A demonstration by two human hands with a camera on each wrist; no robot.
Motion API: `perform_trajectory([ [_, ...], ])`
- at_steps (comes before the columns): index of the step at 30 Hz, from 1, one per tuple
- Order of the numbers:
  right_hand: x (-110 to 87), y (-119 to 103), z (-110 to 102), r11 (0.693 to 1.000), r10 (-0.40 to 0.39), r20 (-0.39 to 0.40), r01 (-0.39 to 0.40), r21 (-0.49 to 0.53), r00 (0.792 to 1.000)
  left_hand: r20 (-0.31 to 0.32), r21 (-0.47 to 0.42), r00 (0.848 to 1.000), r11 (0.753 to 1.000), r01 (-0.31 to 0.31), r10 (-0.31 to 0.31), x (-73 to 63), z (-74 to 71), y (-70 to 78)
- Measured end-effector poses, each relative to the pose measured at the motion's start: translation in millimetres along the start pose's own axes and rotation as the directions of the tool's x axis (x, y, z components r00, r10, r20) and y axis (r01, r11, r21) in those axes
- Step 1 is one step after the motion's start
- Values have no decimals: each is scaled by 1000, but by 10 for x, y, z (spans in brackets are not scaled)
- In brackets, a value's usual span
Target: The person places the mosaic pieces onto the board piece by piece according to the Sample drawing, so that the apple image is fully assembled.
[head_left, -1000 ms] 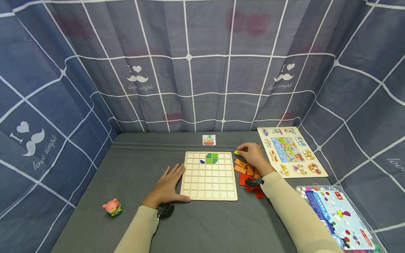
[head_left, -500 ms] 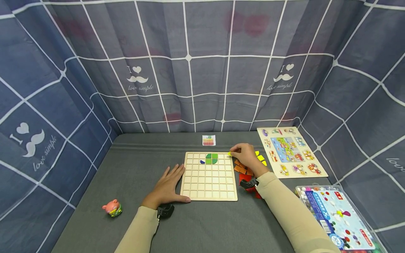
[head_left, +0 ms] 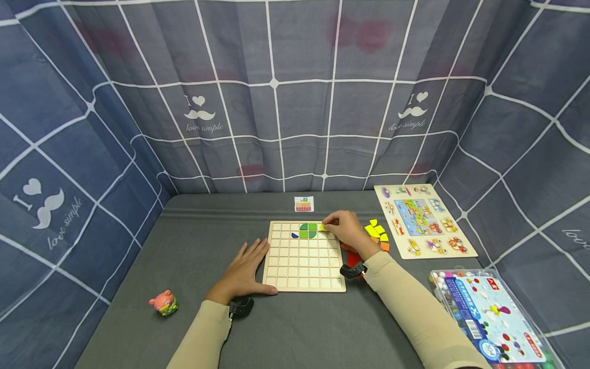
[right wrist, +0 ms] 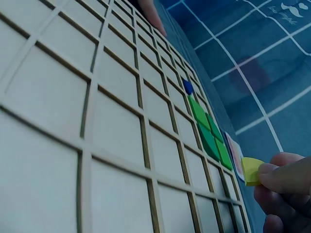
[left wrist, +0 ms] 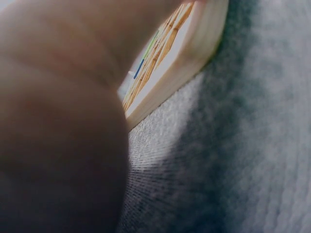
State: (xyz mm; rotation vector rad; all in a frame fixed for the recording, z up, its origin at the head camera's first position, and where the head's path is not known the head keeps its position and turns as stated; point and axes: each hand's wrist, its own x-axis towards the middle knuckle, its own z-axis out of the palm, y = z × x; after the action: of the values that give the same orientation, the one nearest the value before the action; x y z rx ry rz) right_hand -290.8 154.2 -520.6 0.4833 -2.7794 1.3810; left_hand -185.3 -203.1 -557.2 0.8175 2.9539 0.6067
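A: ok so what were the hands actually doing?

B: The right hand (head_left: pixel 348 229) had a yellow piece (right wrist: pixel 251 172) pinched between thumb and fingertip, over the far right part of the wooden grid board (head_left: pixel 306 267), just right of the green pieces (head_left: pixel 304 234). Couldn't really tell if it touched the wood.

A: And the left hand (head_left: pixel 244 269)?

B: Spread out, thumb well away from the fingers. Fingertips were at the board's left edge, thumb by its near left corner.

A: Anything in the board's cells?

B: Yep, four greens in a block near the far edge, plus a blue piece (head_left: pixel 295 236) just left of the block's nearer row. More yellow pieces (head_left: pixel 371 231) lay loose right of the board, with orange pieces (head_left: pixel 384 247) and red pieces (head_left: pixel 354 260) nearer the person, partly hidden by the right arm. Further right of the board, a clear box (head_left: pixel 500 323) had little coloured balls showing inside.
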Motion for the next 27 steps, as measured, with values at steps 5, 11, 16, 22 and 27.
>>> perform_trajectory([
  [5, 5, -60, 102, 1000, 1, 20, -1, 7, 1000, 3, 11, 1000, 1000, -1, 1, 5, 11, -7],
  [11, -1, -143, 264, 1000, -21, 46, 21, 4, 999, 3, 6, 1000, 1000, 3, -3, 6, 9, -9],
  [16, -11, -245, 405, 998, -60, 68, 60, 11, 996, 10, 12, 1000, 1000, 12, -13, 5, 1, -6],
  [22, -24, -367, 538, 994, -107, 94, 105, 29, 990, 21, 0, 1000, 1000, 19, -19, 2, -10, -1],
  [27, -23, -413, 654, 988, -154, 107, 151, 31, 982, 22, 3, 1000, 1000, 18, -18, -3, -9, -3],
])
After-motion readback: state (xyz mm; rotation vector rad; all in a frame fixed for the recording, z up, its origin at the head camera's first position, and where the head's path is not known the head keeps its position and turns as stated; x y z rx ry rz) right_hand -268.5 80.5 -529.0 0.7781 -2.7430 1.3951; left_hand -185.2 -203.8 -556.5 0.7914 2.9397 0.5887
